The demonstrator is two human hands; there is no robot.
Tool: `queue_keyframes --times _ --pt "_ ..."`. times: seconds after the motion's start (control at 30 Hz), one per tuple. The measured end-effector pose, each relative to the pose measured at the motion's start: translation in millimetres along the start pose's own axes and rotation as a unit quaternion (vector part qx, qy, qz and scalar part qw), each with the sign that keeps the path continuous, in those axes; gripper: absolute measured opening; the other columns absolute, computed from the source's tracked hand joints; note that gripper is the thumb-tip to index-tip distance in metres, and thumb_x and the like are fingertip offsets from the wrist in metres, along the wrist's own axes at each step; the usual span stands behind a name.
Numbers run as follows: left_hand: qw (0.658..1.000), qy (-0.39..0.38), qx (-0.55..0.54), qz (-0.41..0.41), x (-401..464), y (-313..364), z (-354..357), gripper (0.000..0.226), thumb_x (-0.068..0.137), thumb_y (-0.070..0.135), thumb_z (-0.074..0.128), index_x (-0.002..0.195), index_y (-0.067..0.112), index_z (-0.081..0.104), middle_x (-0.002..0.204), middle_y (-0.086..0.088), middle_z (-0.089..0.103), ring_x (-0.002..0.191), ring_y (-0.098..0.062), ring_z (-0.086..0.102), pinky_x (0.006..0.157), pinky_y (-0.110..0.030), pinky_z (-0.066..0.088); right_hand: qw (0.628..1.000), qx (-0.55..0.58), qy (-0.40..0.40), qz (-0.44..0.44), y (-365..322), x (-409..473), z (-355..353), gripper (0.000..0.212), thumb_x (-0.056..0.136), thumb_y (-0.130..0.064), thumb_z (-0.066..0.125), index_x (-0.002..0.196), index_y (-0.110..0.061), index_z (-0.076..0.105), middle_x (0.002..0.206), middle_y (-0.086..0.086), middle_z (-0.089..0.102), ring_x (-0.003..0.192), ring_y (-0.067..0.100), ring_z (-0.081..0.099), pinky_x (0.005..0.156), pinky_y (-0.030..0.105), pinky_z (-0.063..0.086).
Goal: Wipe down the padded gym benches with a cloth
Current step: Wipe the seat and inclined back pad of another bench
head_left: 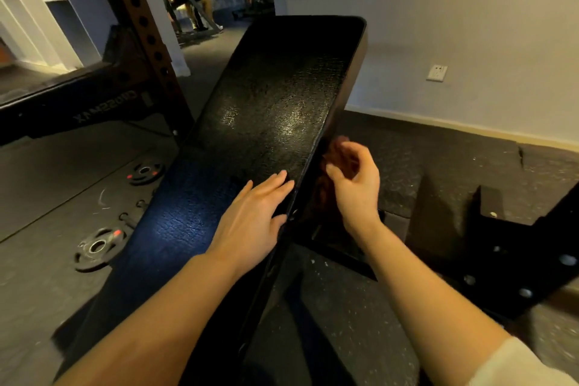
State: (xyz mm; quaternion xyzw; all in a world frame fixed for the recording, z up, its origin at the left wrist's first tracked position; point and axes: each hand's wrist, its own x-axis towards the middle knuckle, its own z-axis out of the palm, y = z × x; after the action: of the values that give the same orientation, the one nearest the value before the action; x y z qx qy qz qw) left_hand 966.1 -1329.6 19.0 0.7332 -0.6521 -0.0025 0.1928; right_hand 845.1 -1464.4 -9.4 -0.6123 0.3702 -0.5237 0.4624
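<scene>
A left hand (253, 219) lies flat, fingers spread, on the black padded bench (269, 110). The right hand (354, 182) curls loosely beside its edge; no cloth is identifiable.

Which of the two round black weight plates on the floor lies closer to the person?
The lower black weight plate, nearest the picture's bottom-left. The other plate lies farther up the floor, beside the black padded bench.
</scene>
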Motion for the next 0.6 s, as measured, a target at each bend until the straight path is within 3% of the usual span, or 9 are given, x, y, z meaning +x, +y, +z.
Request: queue_keyframes --times 0.1,0.2,0.27,0.33,0.5,0.6 --pt "0.998 0.037 -0.026 -0.033 -29.1 -9.3 9.7 0.057 0.095 0.018 0.06 0.148 0.025 0.038 0.156 0.012 0.027 0.142 -0.006 0.029 0.118 -0.022 0.014 1.0 0.003 0.01 0.019 2.0 3.5 20.2 0.039 0.086 -0.001 0.063 0.122 -0.015 0.057 0.122 0.001 0.06 0.114 0.011 0.056 0.104 0.034 0.045" --pt "0.998 0.024 -0.021 -0.055 -37.7 -8.4 22.8 0.065 0.092 0.018 0.064 0.149 0.023 0.034 0.158 0.005 0.025 0.145 -0.012 0.024 0.12 -0.037 0.022 1.0 0.002 -0.017 0.008 15.4 -37.1 23.4 0.04 0.082 0.003 0.065 0.117 -0.016 0.059 0.117 0.002 0.061 0.109 0.005 0.057 0.099 0.026 0.046" --pt "0.998 0.024 -0.008 -0.059 -35.6 -5.4 26.1 0.068 0.091 0.017 0.065 0.15 0.021 0.032 0.159 0.002 0.025 0.146 -0.014 0.023 0.121 -0.038 0.017 0.997 -0.019 -0.074 -0.01 26.0 -67.4 15.5 0.044 0.077 0.008 0.068 0.112 -0.018 0.06 0.113 0.002 0.063 0.104 -0.002 0.058 0.094 0.015 0.044" --pt "0.998 0.018 0.011 -0.062 -35.3 -4.8 26.2 0.068 0.093 0.02 0.063 0.151 0.023 0.028 0.159 0.003 0.022 0.146 -0.012 0.021 0.119 -0.033 0.012 0.992 -0.027 -0.123 -0.007 31.2 -76.0 5.6 0.045 0.075 0.009 0.07 0.109 -0.019 0.062 0.111 0.001 0.065 0.103 -0.001 0.06 0.093 0.017 0.046" --pt "0.997 0.012 0.02 -0.075 -36.6 -2.6 26.0 0.07 0.095 0.021 0.059 0.153 0.027 0.019 0.162 0.007 0.013 0.148 -0.007 0.012 0.12 -0.034 0.006 0.998 -0.021 -0.054 -0.015 18.2 -13.8 3.0 0.04 0.082 0.007 0.064 0.116 -0.014 0.062 0.116 0.002 0.064 0.11 0.008 0.059 0.095 0.013 0.045" --pt "0.996 0.015 0.02 -0.089 -36.6 -0.8 27.0 0.071 0.096 0.022 0.057 0.154 0.028 0.017 0.162 0.009 0.01 0.147 -0.004 0.008 0.12 -0.035 0.004 0.996 -0.054 -0.06 -0.032 18.7 -18.6 13.1 0.042 0.082 0.007 0.063 0.119 -0.015 0.061 0.118 0.002 0.062 0.112 0.01 0.057 0.101 0.025 0.046"
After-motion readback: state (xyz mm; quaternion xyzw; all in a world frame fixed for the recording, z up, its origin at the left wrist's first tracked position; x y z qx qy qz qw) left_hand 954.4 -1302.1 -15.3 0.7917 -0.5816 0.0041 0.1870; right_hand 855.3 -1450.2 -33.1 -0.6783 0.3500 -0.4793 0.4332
